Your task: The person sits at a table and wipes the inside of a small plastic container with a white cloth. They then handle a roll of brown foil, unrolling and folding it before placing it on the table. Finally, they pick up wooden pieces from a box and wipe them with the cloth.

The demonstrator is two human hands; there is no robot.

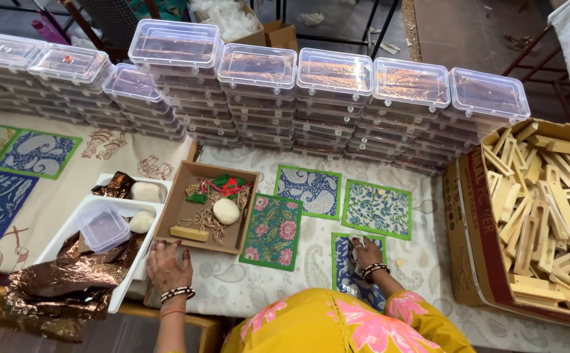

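**Head view: right hand on blue card, left hand by the cardboard tray**

Nearest: right hand (365,252) sits on top of the blue printed card (348,282), a green-edged square lying flat on the tablecloth (232,291), directly in front of the person. The fingers are curled down onto the card's upper part. There is a small pale speck at the fingertips, and I can't tell whether they pinch it or only press.

Left hand (165,265) lies flat and spread on the cloth, holding nothing. Its fingertips are at the front wall of the brown cardboard tray (167,225).

My read on handling:
- The card is thin and the cloth is soft, so press straight down; dragging would likely slide it.
- Keep the left hand planted so the tray stays put.

Tray contents:
- a white ball (226,210)
- a pale wooden block (189,233)
- string
- red and green trim

To the left, white plastic trays (69,232) hold a small clear tub (103,227), with crumpled brown foil (69,287) beside them.

Mid-table, three more cards lie apart from each other:
- pink floral (273,231)
- blue-white (310,190)
- teal (377,209)

On the right, an open carton (468,216) is full of slotted wooden pieces (546,196).

Across the far edge runs a wall of stacked clear lidded boxes (337,98). Beyond it is grey floor (455,33) with furniture legs and scraps. It's a workshop setting, well lit.
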